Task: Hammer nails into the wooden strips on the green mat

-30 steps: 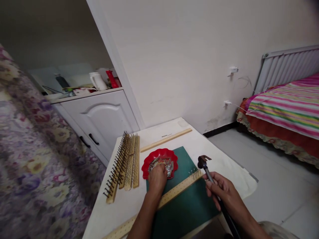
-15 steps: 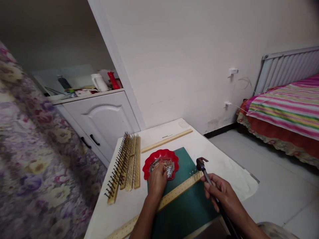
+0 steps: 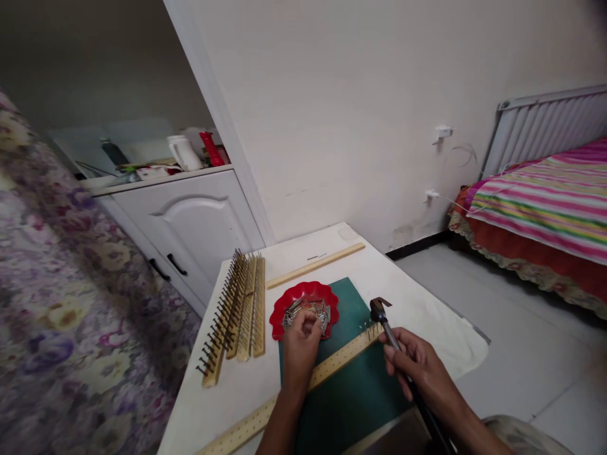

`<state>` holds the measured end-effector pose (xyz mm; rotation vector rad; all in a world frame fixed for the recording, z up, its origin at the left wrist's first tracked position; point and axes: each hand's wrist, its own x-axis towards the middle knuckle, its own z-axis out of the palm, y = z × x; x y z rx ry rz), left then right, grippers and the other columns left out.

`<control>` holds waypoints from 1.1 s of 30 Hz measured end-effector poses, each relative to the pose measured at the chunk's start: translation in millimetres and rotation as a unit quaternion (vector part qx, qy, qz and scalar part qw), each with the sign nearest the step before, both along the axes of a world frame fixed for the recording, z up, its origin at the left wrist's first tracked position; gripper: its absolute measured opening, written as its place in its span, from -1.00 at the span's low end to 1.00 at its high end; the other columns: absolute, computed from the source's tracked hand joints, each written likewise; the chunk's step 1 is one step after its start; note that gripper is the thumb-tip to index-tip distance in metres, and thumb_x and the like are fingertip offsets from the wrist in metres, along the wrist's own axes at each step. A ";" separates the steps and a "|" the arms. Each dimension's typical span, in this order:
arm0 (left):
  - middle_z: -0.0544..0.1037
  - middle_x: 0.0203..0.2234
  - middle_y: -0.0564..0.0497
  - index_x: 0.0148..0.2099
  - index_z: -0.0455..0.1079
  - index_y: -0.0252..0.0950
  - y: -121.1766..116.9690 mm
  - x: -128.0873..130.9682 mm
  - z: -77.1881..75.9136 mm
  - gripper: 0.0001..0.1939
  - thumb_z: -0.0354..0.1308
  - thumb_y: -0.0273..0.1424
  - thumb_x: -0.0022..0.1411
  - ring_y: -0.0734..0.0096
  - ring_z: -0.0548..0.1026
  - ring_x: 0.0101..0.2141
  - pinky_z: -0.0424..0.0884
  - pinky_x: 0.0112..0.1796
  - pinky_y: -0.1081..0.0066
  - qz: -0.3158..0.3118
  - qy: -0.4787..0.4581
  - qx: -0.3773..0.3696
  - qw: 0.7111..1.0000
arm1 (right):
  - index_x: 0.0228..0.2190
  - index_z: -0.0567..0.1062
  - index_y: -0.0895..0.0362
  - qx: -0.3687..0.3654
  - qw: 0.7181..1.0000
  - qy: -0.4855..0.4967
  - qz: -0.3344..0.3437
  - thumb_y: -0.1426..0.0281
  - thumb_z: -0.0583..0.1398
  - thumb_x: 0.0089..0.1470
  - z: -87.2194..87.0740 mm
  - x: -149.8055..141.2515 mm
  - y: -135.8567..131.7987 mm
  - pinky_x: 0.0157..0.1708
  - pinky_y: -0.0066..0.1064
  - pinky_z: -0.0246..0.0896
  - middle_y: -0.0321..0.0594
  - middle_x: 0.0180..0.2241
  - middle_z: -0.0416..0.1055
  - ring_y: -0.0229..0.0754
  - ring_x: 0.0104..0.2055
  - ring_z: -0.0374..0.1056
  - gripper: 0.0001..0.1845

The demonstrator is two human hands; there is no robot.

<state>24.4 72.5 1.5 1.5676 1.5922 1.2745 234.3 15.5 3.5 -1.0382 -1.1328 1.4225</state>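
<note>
My left hand (image 3: 303,344) is over the near edge of a red scalloped dish (image 3: 281,303), its fingers pinched together. Whatever is in the pinch is too small to make out. Loose nails (image 3: 325,311) fill the dish. A claw hammer (image 3: 391,335) is gripped in my right hand (image 3: 422,366), head up. Beneath both arms a long wooden strip (image 3: 344,358) with rows of holes lies slantwise across a green mat (image 3: 351,395). Several nails (image 3: 372,330) stand upright at its right end, close to the hammer head.
Left on the white table (image 3: 246,395) are wooden strips (image 3: 232,316) bristling with nails. Another bare strip (image 3: 315,265) lies at the back, beside a couple of loose nails (image 3: 317,257). A white cabinet (image 3: 190,221) and floral curtain (image 3: 95,328) border the left; a bed (image 3: 535,208) is at right.
My left hand has drawn back slightly from the nails toward the near rim of the dish, fingers pinched. My right hand keeps the hammer, moved slightly left.
</note>
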 end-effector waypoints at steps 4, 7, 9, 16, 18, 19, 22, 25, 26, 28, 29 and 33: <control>0.46 -0.55 0.08 -0.36 0.25 -0.30 -15.2 28.2 -0.7 -0.78 0.17 -0.29 -0.01 0.47 0.45 -0.50 0.36 -0.44 0.47 -0.084 -0.254 -0.080 0.960 | -0.33 0.29 0.14 0.003 1.000 0.001 0.003 0.17 0.18 -0.03 -2.6 -4.6 0.7 -0.85 -0.64 -0.14 -0.45 -0.66 0.32 -0.49 -0.85 0.03 -0.68; 0.46 -0.52 0.08 -0.37 0.24 -0.31 -25.7 48.4 -4.1 -0.77 0.22 -0.34 -0.05 0.51 0.45 -0.52 0.34 -0.47 0.50 -0.129 -0.367 -0.114 0.914 | -0.33 0.29 0.14 0.007 1.000 0.006 0.011 0.17 0.18 -0.03 -2.7 -7.1 0.6 -0.85 -0.65 -0.14 -0.45 -0.65 0.33 -0.49 -0.85 0.03 -0.68; 0.47 -0.53 0.07 -0.38 0.24 -0.32 -30.5 57.5 -7.4 -0.77 0.23 -0.36 -0.06 0.52 0.44 -0.53 0.33 -0.47 0.51 -0.158 -0.404 -0.132 0.891 | -0.34 0.29 0.15 0.010 1.000 0.011 0.014 0.18 0.19 -0.04 -1.9 -7.6 0.4 -0.86 -0.65 -0.14 -0.45 -0.66 0.33 -0.50 -0.85 0.02 -0.68; 0.47 -0.58 0.07 -0.42 0.28 -0.35 -36.1 65.3 -15.5 -0.81 0.24 -0.39 -0.03 0.55 0.41 -0.58 0.27 -0.51 0.53 -0.212 -0.396 -0.150 0.880 | -0.31 0.28 0.15 0.013 1.000 0.028 0.006 0.26 0.17 0.00 -0.4 -0.8 -0.3 -0.86 -0.67 -0.10 -0.48 -0.68 0.31 -0.50 -0.84 0.02 -0.74; 0.47 -0.60 0.05 -0.43 0.30 -0.36 -36.6 64.1 -15.8 -0.82 0.23 -0.38 -0.02 0.53 0.40 -0.58 0.27 -0.50 0.52 -0.230 -0.349 -0.146 0.897 | -0.29 0.28 0.15 0.010 1.000 0.029 0.008 0.28 0.17 -0.01 0.2 1.7 0.2 -0.86 -0.67 -0.11 -0.49 -0.70 0.30 -0.50 -0.85 0.02 -0.73; 0.48 -0.61 0.05 -0.43 0.32 -0.37 -37.0 63.4 -15.9 -0.82 0.22 -0.37 -0.01 0.53 0.40 -0.58 0.28 -0.50 0.52 -0.236 -0.320 -0.142 0.907 | -0.28 0.27 0.15 0.009 1.000 0.029 0.008 0.29 0.17 -0.01 0.6 2.5 0.5 -0.86 -0.67 -0.11 -0.50 -0.70 0.30 -0.49 -0.85 0.02 -0.73; 0.48 -0.61 0.04 -0.42 0.36 -0.36 -39.8 62.0 -15.3 -0.85 0.20 -0.36 0.02 0.49 0.40 -0.54 0.29 -0.45 0.50 -0.240 -0.224 -0.112 0.938 | -0.28 0.27 0.16 0.009 1.000 0.027 0.010 0.31 0.16 -0.02 1.6 2.5 0.6 -0.86 -0.67 -0.11 -0.50 -0.71 0.30 -0.49 -0.85 0.03 -0.74; 0.49 -0.54 0.03 -0.41 0.42 -0.32 -44.6 61.5 -12.9 -0.89 0.13 -0.38 0.08 0.46 0.41 -0.46 0.29 -0.39 0.49 -0.242 -0.093 -0.041 0.965 | -0.28 0.28 0.16 0.012 0.999 0.024 0.017 0.34 0.16 -0.01 0.9 0.1 -0.5 -0.85 -0.68 -0.13 -0.51 -0.71 0.29 -0.50 -0.85 0.02 -0.76; 0.50 -0.51 0.02 -0.41 0.43 -0.31 -46.0 61.2 -11.9 -0.88 0.11 -0.39 0.10 0.44 0.41 -0.43 0.29 -0.36 0.48 -0.244 -0.050 -0.013 0.968 | -0.29 0.28 0.17 0.013 0.999 0.022 0.020 0.34 0.16 -0.01 0.2 -0.6 -1.0 -0.85 -0.68 -0.14 -0.51 -0.71 0.28 -0.50 -0.85 0.01 -0.77; 0.49 -0.46 0.01 -0.41 0.44 -0.29 -47.3 60.1 -10.7 -0.87 0.08 -0.42 0.12 0.43 0.41 -0.39 0.28 -0.34 0.48 -0.239 0.005 0.033 0.970 | -0.28 0.29 0.16 0.014 0.999 0.021 0.027 0.32 0.15 0.00 -1.2 -1.2 -1.8 -0.86 -0.67 -0.13 -0.51 -0.71 0.28 -0.50 -0.85 0.01 -0.77; 0.48 -0.44 0.01 -0.41 0.44 -0.29 -46.7 59.1 -10.8 -0.88 0.08 -0.43 0.11 0.43 0.40 -0.38 0.28 -0.34 0.48 -0.229 0.016 0.048 0.972 | -0.28 0.29 0.16 0.014 0.999 0.020 0.029 0.32 0.15 0.00 -1.6 -0.8 -2.1 -0.86 -0.67 -0.12 -0.51 -0.70 0.29 -0.50 -0.85 0.01 -0.76; 0.44 -0.49 0.04 -0.40 0.42 -0.30 -36.2 54.1 -17.5 -0.88 0.10 -0.38 0.09 0.47 0.38 -0.47 0.26 -0.44 0.51 -0.154 0.019 0.034 0.987 | -0.25 0.29 0.16 0.016 1.000 0.006 0.012 0.30 0.14 0.02 0.5 4.7 -2.3 -0.84 -0.66 -0.13 -0.48 -0.68 0.31 -0.49 -0.84 0.03 -0.75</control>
